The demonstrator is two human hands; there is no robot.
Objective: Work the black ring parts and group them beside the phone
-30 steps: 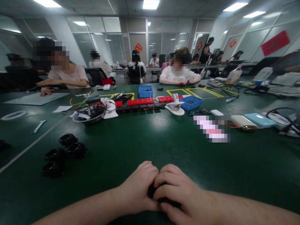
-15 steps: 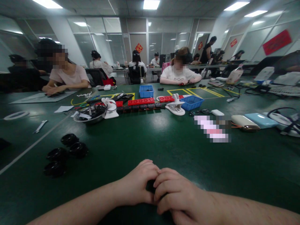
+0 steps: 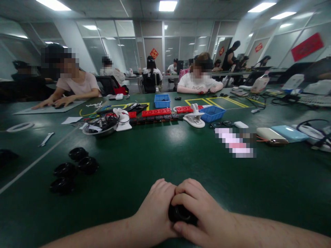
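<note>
Both my hands meet at the near edge of the green table (image 3: 165, 151). My left hand (image 3: 155, 210) and my right hand (image 3: 199, 213) are curled together around a small round black part (image 3: 179, 213), which shows between the thumbs. Each hand has its fingers closed on it. Several similar black round parts (image 3: 73, 167) lie in a cluster on the table to the left, well apart from my hands.
Across the table lie a metal bowl with cables (image 3: 99, 126), red and black strips (image 3: 155, 115), two blue bins (image 3: 211, 113), white clamps (image 3: 192, 117), phones and power banks (image 3: 271, 135) at right. A wrench (image 3: 46, 139) lies left. Other people sit on the far side.
My hands have shifted slightly and turned, so the black round part between them now shows more. The person at far left moved both hands out on a mat.
</note>
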